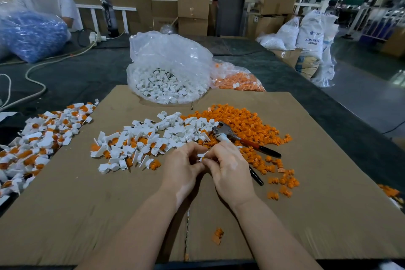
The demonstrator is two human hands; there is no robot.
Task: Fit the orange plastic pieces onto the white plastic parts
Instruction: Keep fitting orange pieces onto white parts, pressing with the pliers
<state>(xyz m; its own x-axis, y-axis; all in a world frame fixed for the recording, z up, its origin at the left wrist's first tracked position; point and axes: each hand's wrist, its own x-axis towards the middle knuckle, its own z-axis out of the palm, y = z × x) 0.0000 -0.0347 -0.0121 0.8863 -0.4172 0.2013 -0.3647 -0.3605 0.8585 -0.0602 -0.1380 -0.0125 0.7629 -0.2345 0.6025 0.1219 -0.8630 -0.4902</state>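
Pinching a white part [200, 155] and orange piece [203, 159] between both hands' fingers [198, 149]; align squarely, then press home.

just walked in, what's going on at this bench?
A person is assembling by hand: left hand and right hand meet over the cardboard, pinching a white part with an orange piece. Loose orange pieces and white parts lie ahead; a finished pile sits to the left.
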